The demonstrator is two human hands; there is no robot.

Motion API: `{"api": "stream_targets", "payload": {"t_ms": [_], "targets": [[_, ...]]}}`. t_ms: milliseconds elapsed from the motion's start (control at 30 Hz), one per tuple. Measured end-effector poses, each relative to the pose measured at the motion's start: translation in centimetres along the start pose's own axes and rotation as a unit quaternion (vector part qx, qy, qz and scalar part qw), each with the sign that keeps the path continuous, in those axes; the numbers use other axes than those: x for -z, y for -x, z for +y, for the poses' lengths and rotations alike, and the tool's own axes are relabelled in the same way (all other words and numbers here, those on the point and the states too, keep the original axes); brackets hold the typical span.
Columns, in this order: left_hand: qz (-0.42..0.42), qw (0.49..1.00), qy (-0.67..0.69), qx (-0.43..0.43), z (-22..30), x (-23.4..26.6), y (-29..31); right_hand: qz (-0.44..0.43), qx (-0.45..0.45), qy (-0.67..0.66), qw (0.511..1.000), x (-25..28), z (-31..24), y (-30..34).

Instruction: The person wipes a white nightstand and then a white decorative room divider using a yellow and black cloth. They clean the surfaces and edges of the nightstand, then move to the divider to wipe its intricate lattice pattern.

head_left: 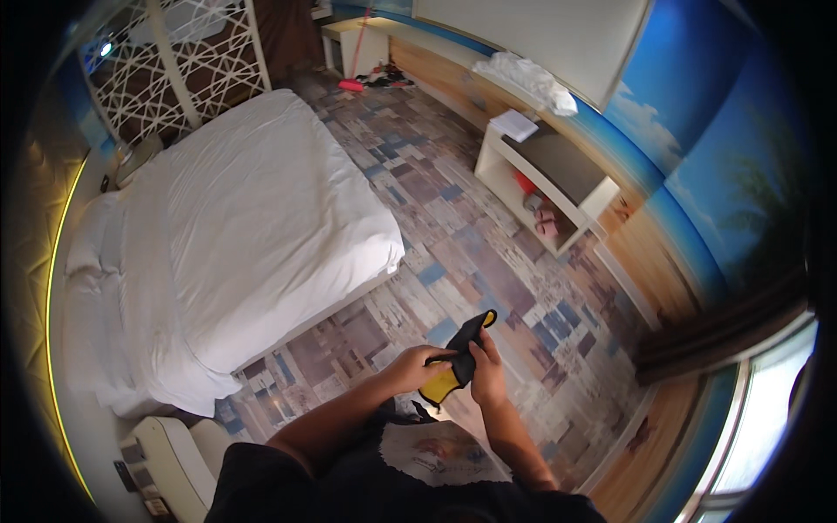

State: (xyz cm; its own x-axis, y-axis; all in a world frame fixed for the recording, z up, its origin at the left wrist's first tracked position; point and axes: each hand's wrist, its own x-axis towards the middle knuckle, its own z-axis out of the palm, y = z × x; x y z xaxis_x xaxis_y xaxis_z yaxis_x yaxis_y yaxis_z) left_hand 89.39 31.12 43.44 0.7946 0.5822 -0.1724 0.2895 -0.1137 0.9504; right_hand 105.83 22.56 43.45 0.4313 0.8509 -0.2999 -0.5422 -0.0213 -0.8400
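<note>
Both of my hands hold a folded cloth (pixel 443 384), dark grey on one side and yellow with a black edge on the other. It is in front of my body, above the floor. My left hand (pixel 413 370) grips its left part, with the fingers over the dark fold. On the right, my right hand (pixel 486 373) pinches the dark part between thumb and fingers. The cloth's far corner curls up past the right hand and shows a bit of yellow. Some of its lower part hides behind my fingers.
A bed (pixel 253 227) with white sheets takes up the left. To the right stands a low open cabinet (pixel 545 187) with papers (pixel 513 125) on top and red and pink items inside. A broom (pixel 351 84) is at the back. A nightstand (pixel 170 453) stands near left.
</note>
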Motion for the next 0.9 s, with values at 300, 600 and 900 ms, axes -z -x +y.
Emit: {"api": "stream_targets", "payload": {"t_ms": [300,600,900], "targets": [[0.137,0.980,0.130,-0.062,-4.4,9.1,-19.4,-0.080,0.021,0.045,0.996,-3.4,-4.0,-22.5],[0.154,0.976,0.138,-0.063,-1.2,20.6,-41.2,-0.074,-0.012,0.097,0.992,-8.3,-14.8,-45.1],[0.128,0.963,0.199,0.132,3.1,37.7,-59.7,-0.157,-0.015,0.197,0.968,-12.4,-17.0,-70.0]]}}
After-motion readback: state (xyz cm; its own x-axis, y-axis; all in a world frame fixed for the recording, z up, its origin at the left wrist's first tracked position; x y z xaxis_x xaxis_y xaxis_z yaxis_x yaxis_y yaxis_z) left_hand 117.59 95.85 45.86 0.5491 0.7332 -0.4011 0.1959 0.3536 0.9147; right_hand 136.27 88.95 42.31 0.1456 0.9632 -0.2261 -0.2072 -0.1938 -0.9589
